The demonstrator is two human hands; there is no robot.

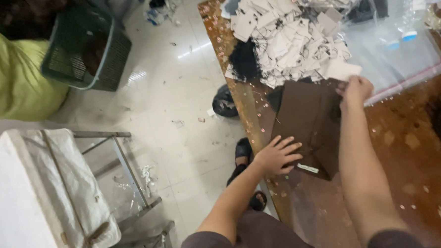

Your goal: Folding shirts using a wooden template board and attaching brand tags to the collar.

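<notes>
A dark brown folded cloth garment (304,120) is lying on the reddish-brown speckled wooden table (405,155). Far off, white paper tags with black strings (286,37) are piling up. At the left, a dark green plastic basket (86,48) is sitting beside a yellow-green sack (10,78).

The left hand (277,155) lies flat, fingers spread, on a folded dark brown fabric garment (307,120) on the worn brown desk (410,155). The right hand (355,90) reaches to the edge of a heap of white paper tags with black strings (286,37). A clear plastic bag (396,57) lies just beside the heap.
</notes>
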